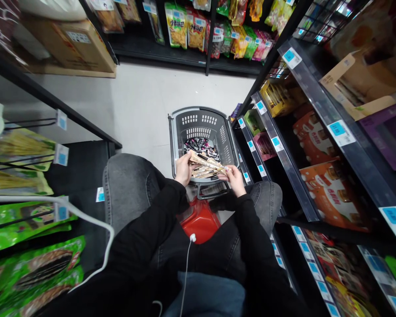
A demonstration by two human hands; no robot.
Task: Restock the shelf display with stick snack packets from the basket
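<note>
Both hands are over the near end of a grey plastic shopping basket (201, 110) on the floor between my knees. My left hand (184, 169) is closed on one end of a bundle of long, thin tan snack packets (206, 161). At the bundle's other end, my right hand (233, 178) pinches the packets with thumb and fingers. More tan packets lie under the bundle in the near part of the basket. Beyond them, a heap of small dark packets (201, 144) with pink and white marks covers the basket's bottom.
A red stool (199, 222) is beneath me. Shelves with snack boxes (336, 189) and price tags stand close on the right. Hanging green snack bags (36, 273) line the left. Across the tiled floor (141, 101) are a cardboard box (72, 44) and a bagged-snack rack (185, 55).
</note>
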